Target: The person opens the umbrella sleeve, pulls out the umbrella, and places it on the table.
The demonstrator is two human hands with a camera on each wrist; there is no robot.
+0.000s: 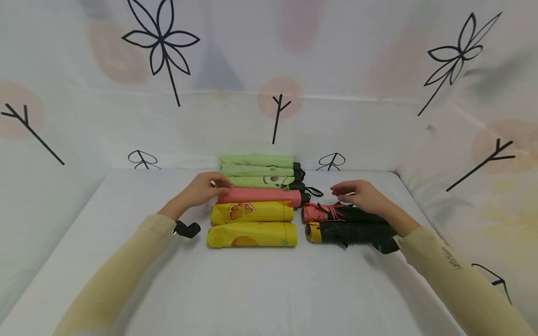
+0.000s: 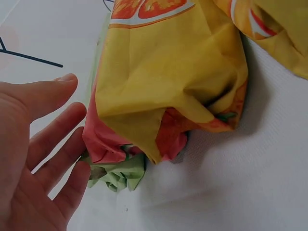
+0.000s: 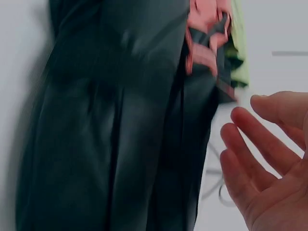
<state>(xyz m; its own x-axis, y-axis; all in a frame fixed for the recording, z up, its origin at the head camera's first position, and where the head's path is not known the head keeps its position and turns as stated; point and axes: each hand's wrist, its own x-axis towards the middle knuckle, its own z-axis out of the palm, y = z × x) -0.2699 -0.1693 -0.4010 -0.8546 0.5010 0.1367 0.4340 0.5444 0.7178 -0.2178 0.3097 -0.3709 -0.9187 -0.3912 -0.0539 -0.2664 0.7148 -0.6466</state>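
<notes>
My left hand [image 1: 201, 189] is at the left end of a pink folded umbrella [image 1: 260, 195] with a black handle end. In the left wrist view its fingers are relaxed and apart, the fingertips [image 2: 76, 113] right at the pink fabric, holding nothing. Two yellow fruit-print umbrellas [image 1: 269, 213] lie side by side nearer me. My right hand [image 1: 365, 196] hovers with loose fingers and nothing in its grasp. Below it lie a pink-edged black umbrella [image 1: 321, 213] and a yellow-edged black umbrella [image 1: 357, 232], their dark folds filling much of the right wrist view.
Three light green umbrellas [image 1: 256, 161] with black handle ends lie behind the pink one, a dark wrist loop [image 1: 314, 192] at their right. All rest on a white-covered table [image 1: 260, 289]. Printed cloth walls [image 1: 235, 126] rise at the back and both sides.
</notes>
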